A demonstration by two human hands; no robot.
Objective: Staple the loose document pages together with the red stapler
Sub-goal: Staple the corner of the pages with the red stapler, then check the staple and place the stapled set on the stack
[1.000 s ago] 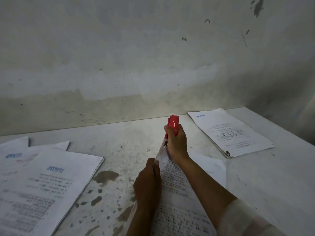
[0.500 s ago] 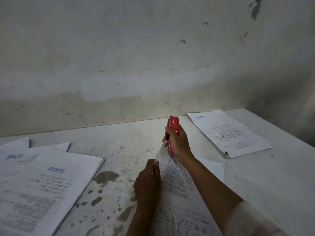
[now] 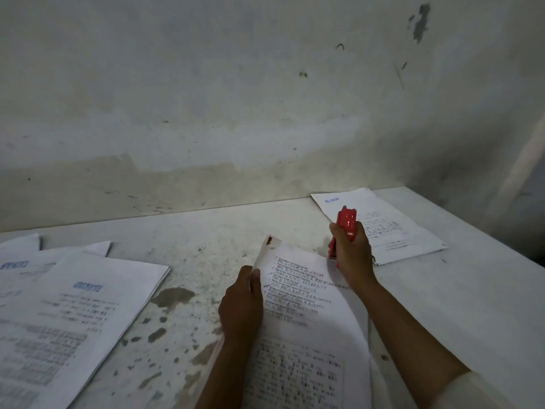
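Observation:
My left hand (image 3: pixel 241 305) grips the left edge of a set of printed pages (image 3: pixel 298 314) that lies near the front middle of the table. The pages' top left corner (image 3: pixel 269 241) stands free and carries a small dark mark. My right hand (image 3: pixel 352 255) holds the red stapler (image 3: pixel 345 224) upright, off to the right of that corner and clear of the paper. The stapler's lower end is hidden behind my fingers.
Several printed sheets (image 3: pixel 67 314) lie overlapped at the left. Another printed set (image 3: pixel 389 228) lies at the back right, just behind the stapler. The white table (image 3: pixel 200 255) is stained with dark blotches and ends at a scuffed wall (image 3: pixel 236 113).
The stapler was on the pages' top corner; my right hand has since drawn it away to the right, and the corner now shows. My left hand has kept its hold.

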